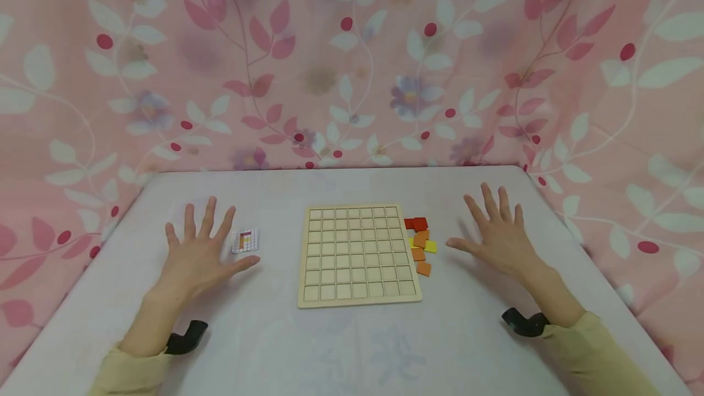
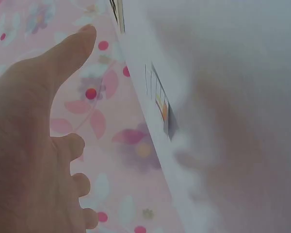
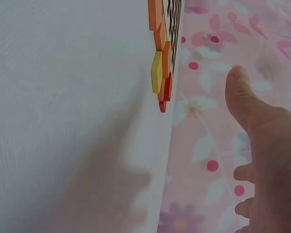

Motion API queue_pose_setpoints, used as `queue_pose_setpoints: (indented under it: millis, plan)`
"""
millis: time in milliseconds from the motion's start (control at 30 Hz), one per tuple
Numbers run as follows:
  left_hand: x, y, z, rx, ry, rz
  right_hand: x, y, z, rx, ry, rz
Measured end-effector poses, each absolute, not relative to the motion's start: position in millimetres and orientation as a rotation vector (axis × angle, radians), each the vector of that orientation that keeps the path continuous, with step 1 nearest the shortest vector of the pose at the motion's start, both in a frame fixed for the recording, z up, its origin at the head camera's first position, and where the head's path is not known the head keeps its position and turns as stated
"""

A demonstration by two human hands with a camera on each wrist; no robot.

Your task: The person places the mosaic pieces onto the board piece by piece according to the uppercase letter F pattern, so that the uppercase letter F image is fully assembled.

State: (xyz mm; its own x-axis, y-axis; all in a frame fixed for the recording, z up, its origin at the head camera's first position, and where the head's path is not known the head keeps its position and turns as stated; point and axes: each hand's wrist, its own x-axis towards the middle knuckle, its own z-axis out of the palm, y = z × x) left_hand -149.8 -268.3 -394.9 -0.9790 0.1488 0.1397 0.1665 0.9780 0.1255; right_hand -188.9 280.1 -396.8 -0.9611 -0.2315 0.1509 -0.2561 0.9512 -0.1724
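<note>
Left hand (image 1: pixel 198 258) splayed near the left edge of the desk (image 1: pixel 264 347), right hand (image 1: pixel 503 243) splayed towards the right, both holding nothing; the grid board (image 1: pixel 359 255) sits between those edges, probably so either reaches it, coloured tiles (image 1: pixel 421 239) handy along its right side, gridded card (image 1: pixel 245 241) left

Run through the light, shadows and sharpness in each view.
Head: soft, even light, clear lines on the grid board; some backdrop flowers look hazy, perhaps just the print. Left wrist: broad, soft-edged shadow on the white table; the printed card slants too steeply to read. Right wrist: similar shadow with finger-like shapes; the coloured tiles are distinct.
</note>
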Motion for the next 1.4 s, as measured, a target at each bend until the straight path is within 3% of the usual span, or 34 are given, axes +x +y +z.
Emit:
queue_pose_setpoints:
  millis: [600,1033,1400]
  plan:
    - [-148,-193,-414,-0.637,-3.176,-0.834,-224,243,-425,0.608,-2.825,0.924]
    - [-146,-187,-422,-0.792,-3.200,-1.011,-233,237,-445,0.386,-2.820,1.295]
    - [-147,-189,-423,-0.862,-3.199,-1.025,-233,238,-457,0.445,-2.746,1.232]
